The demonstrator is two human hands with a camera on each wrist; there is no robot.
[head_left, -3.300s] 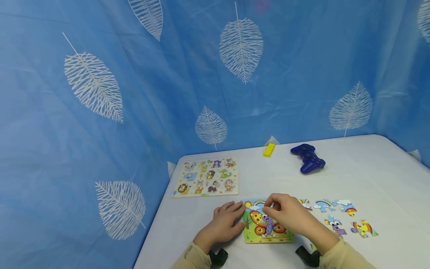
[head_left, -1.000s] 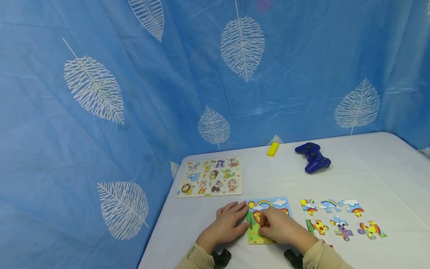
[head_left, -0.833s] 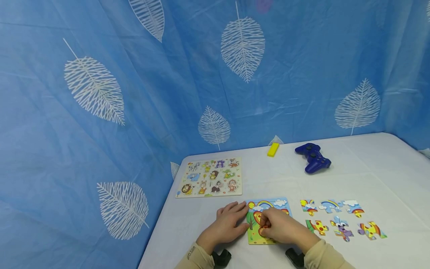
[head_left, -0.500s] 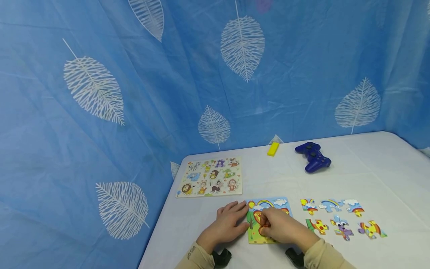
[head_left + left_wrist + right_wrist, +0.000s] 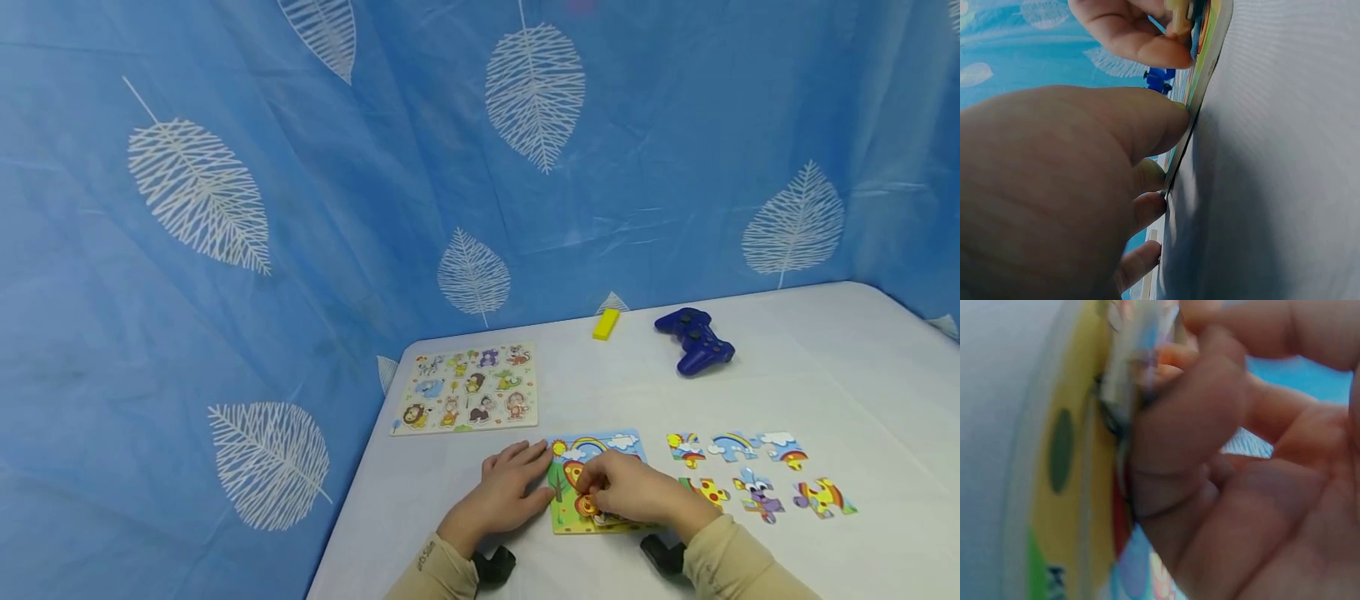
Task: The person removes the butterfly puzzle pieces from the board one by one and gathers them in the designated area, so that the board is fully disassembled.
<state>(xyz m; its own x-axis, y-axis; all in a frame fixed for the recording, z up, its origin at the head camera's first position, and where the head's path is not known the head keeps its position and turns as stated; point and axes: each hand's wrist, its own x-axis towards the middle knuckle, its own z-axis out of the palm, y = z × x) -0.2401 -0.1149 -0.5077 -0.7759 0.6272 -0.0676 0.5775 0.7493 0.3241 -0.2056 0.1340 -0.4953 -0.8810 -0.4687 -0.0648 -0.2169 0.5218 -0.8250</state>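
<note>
In the head view, my left hand (image 5: 504,493) lies flat on the table with fingers extended, its thumb and fingertips touching the left edge of a butterfly picture puzzle board (image 5: 564,522). My right hand (image 5: 637,490) is over the board's lower middle. Its thumb and fingers pinch a puzzle piece, whose pale edge (image 5: 1179,17) shows in the left wrist view. The piece seems tilted against the board; the right hand covers much of it. The right wrist view is blurred there, with the board's yellow border (image 5: 1072,506) close to the fingers.
Loose puzzle pieces lie in two rows to the right, among them a rainbow piece (image 5: 733,447) and a purple piece (image 5: 761,497). An animal puzzle board (image 5: 467,390) is at the back left. Behind stand a yellow block (image 5: 606,324) and a blue game controller (image 5: 695,341).
My right hand has moved from the upper middle of the board to its lower part. Within the last half second it has shifted slightly, uncovering more of the red wing. The left hand stays put.
</note>
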